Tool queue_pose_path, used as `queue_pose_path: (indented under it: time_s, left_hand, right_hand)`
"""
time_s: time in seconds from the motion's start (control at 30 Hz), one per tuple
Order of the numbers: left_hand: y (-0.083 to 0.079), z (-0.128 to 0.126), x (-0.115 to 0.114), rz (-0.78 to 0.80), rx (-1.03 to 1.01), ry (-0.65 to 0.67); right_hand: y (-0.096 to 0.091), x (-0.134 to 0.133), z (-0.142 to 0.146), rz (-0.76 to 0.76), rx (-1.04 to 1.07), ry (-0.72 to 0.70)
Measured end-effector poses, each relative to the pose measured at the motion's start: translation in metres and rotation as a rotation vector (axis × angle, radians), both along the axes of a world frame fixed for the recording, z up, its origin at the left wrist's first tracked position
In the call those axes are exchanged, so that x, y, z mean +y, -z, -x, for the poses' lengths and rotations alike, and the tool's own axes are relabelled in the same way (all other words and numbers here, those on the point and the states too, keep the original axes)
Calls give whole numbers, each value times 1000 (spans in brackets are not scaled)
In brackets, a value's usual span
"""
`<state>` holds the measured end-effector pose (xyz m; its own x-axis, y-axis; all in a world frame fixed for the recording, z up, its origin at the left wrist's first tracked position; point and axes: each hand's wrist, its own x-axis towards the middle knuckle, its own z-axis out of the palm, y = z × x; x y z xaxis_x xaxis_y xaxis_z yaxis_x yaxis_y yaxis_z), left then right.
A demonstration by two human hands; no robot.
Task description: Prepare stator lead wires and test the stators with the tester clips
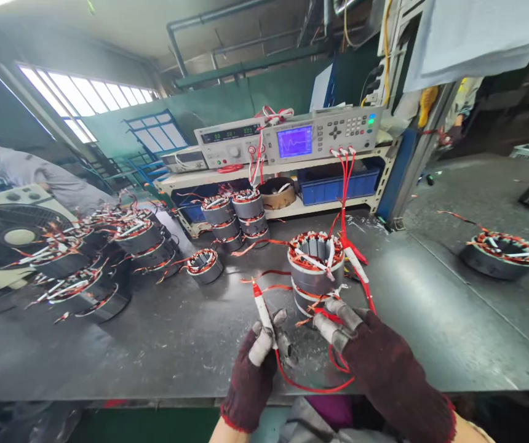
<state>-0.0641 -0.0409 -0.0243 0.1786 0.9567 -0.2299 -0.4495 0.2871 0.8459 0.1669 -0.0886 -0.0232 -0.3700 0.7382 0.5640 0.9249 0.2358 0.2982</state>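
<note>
My left hand (258,363), in a dark maroon glove with grey-white finger covers, grips a test probe (261,307). The probe has a white-wrapped body, and its red tip points up and away. My right hand (375,351), gloved the same way, pinches a red test clip (326,314) at the front of the stacked motor stators (315,280). Fingers hide part of that clip, beside bare copper wire ends. Another white-wrapped red lead (355,255) reaches the upper stator's right side. A red cable (313,389) loops between my hands.
Behind stands a shelf with a tester (324,138) showing a waveform, above a blue bin (338,184). Stator stacks (80,283) crowd the left, near a fan (15,237) and a co-worker (47,172). A single stator (502,255) lies right, beyond a metal post (424,154).
</note>
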Motion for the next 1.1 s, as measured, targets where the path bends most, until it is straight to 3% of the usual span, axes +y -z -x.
queue_pose_path:
  time_s: [0.13,0.33,0.57,0.73,0.8,0.9,1.0,1.1]
  left_hand:
    - [4,3,-1,8,46,-18]
    - [12,9,-1,-21,98,-16]
    - [5,3,1,41,36,-4]
    - [8,6,1,-1,59,0]
    - [15,10,-8,18,67,57]
    - [28,12,-32,72,77,252]
    - [37,6,-53,85,76,414]
    - [39,-6,-60,35,55,515]
  right_hand:
    - [9,2,0,-79,35,20]
    - [1,3,2,-74,37,6]
    - [4,8,6,-83,40,-40]
    - [-11,0,1,-129,303,70]
    - [-15,2,-16,-130,454,90]
    - [-13,24,-50,-110,698,159]
    - [0,64,-76,67,847,138]
    - [12,95,-86,210,963,69]
